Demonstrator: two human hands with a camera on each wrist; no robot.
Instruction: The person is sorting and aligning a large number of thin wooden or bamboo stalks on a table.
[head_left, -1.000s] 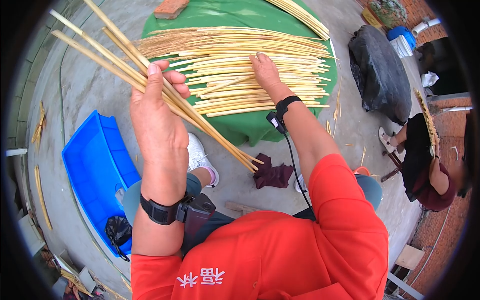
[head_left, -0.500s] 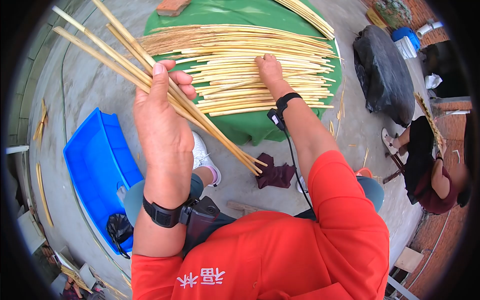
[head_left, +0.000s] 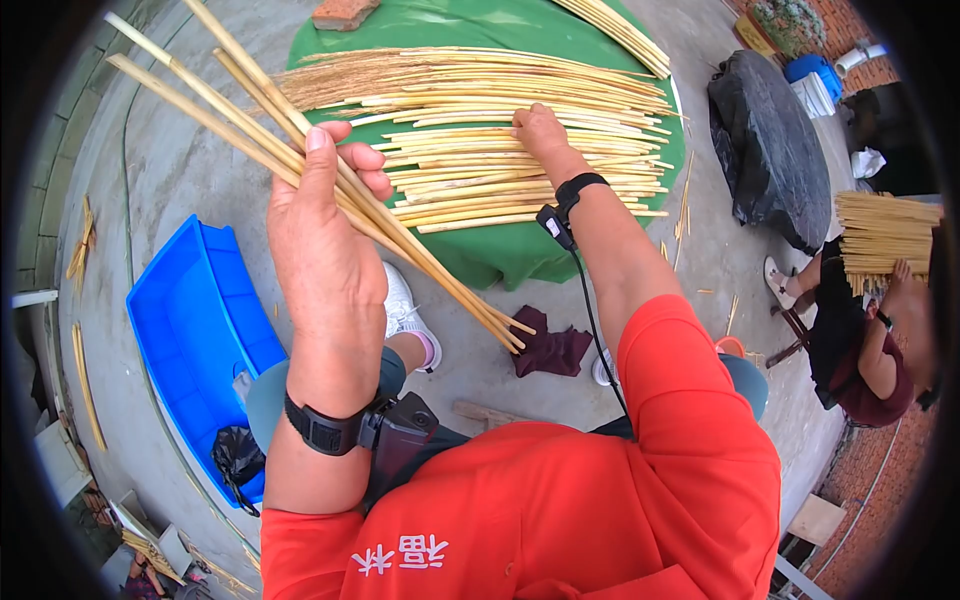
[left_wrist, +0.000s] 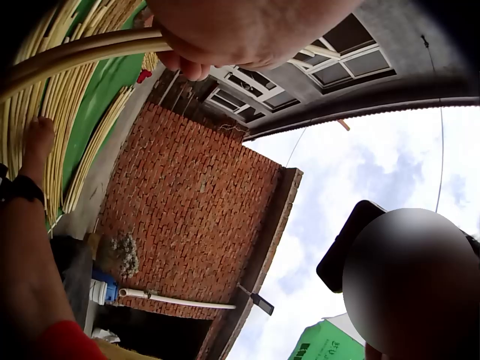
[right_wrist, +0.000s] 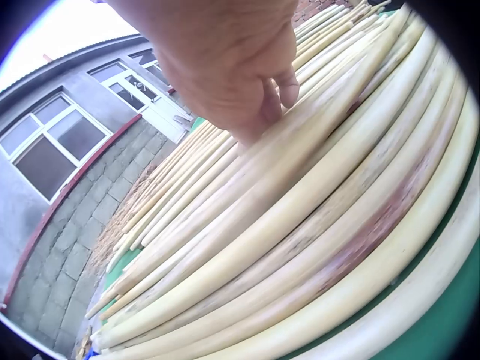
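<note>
Over the green table (head_left: 505, 262), stalks (head_left: 480, 190) lie side by side toward the near edge, likely for easy picking, my left hand (head_left: 328, 240) gripping several clear, my right hand (head_left: 543, 135) touching them, pinching unclear.

Bright daylight; dark fisheye edges; stalks (right_wrist: 300, 199) partly blurred in right-wrist view

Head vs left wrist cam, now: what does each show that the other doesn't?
Head only: a large blue tub and a white shoe.
Left wrist only: cloudy sky and white-framed windows.
Both: the left hand with its held stalks, the right hand at the laid-out stalks, and the green cloth.
</note>
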